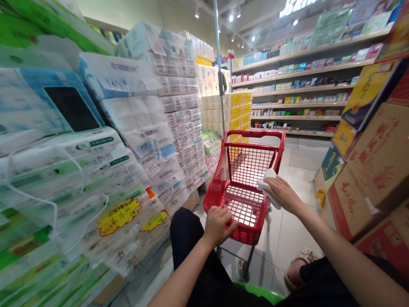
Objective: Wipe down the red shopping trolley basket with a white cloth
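A small red shopping cart (249, 166) with a plastic lattice basket stands on the floor just ahead of my knees. My left hand (218, 226) is closed over the near left part of its rim, fingers curled on the edge. On the right side, my right hand (279, 191) presses a white cloth or wad of tissue (270, 179) against the cart's right rim. Part of the white wad pokes out past the fingers, and its exact kind is unclear. Through the basket's lattice the pale floor shows.
Tall stacks of packaged tissues (179, 108) rise on my left, with a phone (72, 108) and white cable (51, 202) on them. Cardboard boxes (382, 150) are piled to my right. Behind the cart, a glass panel's edge (215, 28) stands before stocked shelves (294, 89).
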### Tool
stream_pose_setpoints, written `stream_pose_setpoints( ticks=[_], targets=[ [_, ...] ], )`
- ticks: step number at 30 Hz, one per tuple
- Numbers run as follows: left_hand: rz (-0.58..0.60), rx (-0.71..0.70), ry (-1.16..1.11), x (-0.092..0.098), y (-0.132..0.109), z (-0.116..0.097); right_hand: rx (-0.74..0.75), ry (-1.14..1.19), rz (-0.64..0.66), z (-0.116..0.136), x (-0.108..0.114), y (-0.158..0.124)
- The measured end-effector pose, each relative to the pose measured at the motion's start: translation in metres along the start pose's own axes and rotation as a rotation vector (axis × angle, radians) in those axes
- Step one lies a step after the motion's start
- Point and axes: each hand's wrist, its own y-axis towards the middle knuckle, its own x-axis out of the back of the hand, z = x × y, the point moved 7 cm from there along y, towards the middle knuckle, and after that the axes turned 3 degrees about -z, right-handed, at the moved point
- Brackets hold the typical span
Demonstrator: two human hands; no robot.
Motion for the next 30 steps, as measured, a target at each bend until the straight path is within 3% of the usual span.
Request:
stream_pose_setpoints(
  ticks=[3, 9, 12, 15, 18, 23, 26, 30],
  targets=[
    [0.001, 0.0, 0.009, -0.004, 0.002, 0.0, -0.031, 0.025, -0.052, 0.018, -0.002, -0.008],
    [0.011, -0.011, 0.022, -0.007, 0.0, 0.002, 0.015, 0.077, -0.219, 0.104, -0.002, -0.06],
    [0.004, -0.022, 0.027, -0.007, 0.0, 0.0, 0.097, 0.051, -0.206, 0.133, -0.004, -0.081],
    [-0.002, -0.029, 0.026, -0.007, 0.001, -0.003, 0.235, 0.02, -0.121, 0.131, -0.001, -0.083],
    [-0.007, -0.029, 0.021, -0.01, 0.003, -0.008, 0.339, 0.018, -0.026, 0.102, 0.006, -0.069],
    [-0.015, -0.013, 0.016, -0.014, 0.009, -0.019, 0.135, -0.037, -0.075, 0.045, 0.018, -0.038],
    [-0.01, 0.006, 0.027, -0.017, 0.015, -0.025, 0.029, -0.058, -0.108, 0.049, 0.016, -0.039],
    [-0.002, 0.045, 0.04, -0.023, 0.022, -0.032, 0.008, -0.065, -0.12, 0.087, 0.015, -0.058]
  ],
)
